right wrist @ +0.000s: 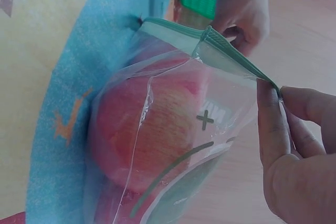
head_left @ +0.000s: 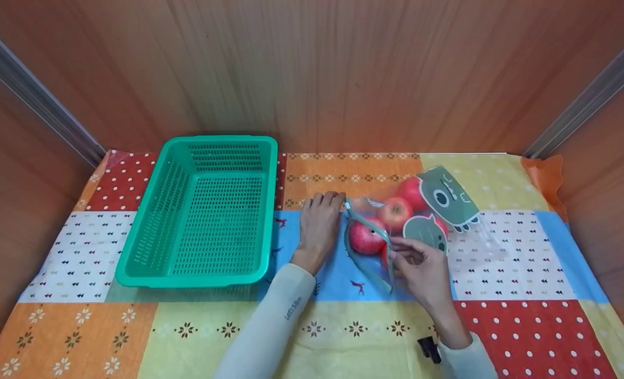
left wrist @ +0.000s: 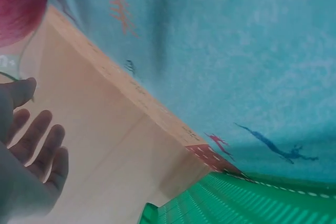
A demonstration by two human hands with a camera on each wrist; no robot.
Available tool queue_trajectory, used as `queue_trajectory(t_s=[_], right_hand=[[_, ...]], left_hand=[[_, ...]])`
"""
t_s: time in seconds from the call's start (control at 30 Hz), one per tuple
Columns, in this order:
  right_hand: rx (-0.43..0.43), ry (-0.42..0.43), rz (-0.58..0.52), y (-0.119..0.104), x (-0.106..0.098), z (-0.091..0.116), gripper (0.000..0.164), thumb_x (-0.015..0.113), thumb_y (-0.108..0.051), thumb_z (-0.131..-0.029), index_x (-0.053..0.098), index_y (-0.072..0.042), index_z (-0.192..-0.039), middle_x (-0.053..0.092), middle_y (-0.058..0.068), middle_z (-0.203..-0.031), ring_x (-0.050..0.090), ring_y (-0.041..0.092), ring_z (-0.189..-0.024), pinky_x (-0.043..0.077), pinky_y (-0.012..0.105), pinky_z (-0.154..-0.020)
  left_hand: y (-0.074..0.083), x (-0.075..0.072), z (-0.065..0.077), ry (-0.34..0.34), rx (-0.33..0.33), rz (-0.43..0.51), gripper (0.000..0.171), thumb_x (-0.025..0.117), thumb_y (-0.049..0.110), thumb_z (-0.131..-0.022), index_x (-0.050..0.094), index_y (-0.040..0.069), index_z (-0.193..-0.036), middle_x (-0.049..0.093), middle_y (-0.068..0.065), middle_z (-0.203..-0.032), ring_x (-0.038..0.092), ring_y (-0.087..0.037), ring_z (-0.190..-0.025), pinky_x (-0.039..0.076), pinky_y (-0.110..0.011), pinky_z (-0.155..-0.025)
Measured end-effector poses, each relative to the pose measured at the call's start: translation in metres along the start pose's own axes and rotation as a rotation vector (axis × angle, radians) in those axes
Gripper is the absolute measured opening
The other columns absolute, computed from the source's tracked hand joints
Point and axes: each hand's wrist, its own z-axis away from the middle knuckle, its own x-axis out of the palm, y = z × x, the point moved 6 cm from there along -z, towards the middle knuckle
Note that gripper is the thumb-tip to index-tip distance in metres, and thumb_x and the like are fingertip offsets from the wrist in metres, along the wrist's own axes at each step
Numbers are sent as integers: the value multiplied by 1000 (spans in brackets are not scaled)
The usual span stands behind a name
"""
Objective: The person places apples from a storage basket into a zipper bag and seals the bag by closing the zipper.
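A clear zip bag (head_left: 378, 210) with green cartoon prints lies on its side, its green-edged mouth gaping toward the front left. Several red apples (head_left: 394, 212) show through the plastic. My right hand (head_left: 422, 268) pinches the green rim between thumb and fingers; the right wrist view shows this pinch (right wrist: 278, 98) close up, beside a large apple (right wrist: 152, 124). At the far corner of the mouth, my left hand (head_left: 320, 221) holds the rim by thumb and index finger. In the left wrist view the other fingers (left wrist: 52, 145) of that hand stand loosely spread.
Left of the bag stands a green plastic basket (head_left: 267, 226) with slotted walls and nothing in it. A patterned patchwork cloth (head_left: 238, 337) covers the table. Wood-look panels (head_left: 317, 73) enclose the back and both sides.
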Motion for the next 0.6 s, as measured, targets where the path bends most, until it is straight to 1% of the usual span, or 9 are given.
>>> queue_trajectory(t_s=[0.17,0.3,0.43,0.6], right_hand=[[23,-4,6,0,0,0,29,76,8,-92,76,4,-120,77,20,-111,75,14,-86,61,22,-70],[36,-4,6,0,-1,0,28,77,6,-92,76,3,-120,77,20,-111,75,15,-86,61,22,-70],[32,0,7,0,-2,0,28,76,8,-92,76,4,-119,77,20,-110,74,12,-85,61,22,-69],[21,12,25,0,-3,0,27,76,8,-92,77,4,-118,77,20,-107,72,8,-83,61,21,-67]], left_hand=[[-3,7,-3,-13,26,-22,39,81,17,-95,73,18,-134,73,-2,-127,66,-21,-115,55,-34,-94],[-4,11,-6,2,61,-51,37,79,13,-96,73,20,-133,73,-1,-125,66,-20,-114,54,-34,-94],[-3,13,-8,29,106,-68,34,78,12,-97,74,21,-130,74,1,-122,67,-20,-112,54,-34,-94],[0,15,-12,35,155,-101,37,83,16,-93,76,22,-129,74,1,-122,67,-19,-113,53,-33,-95]])
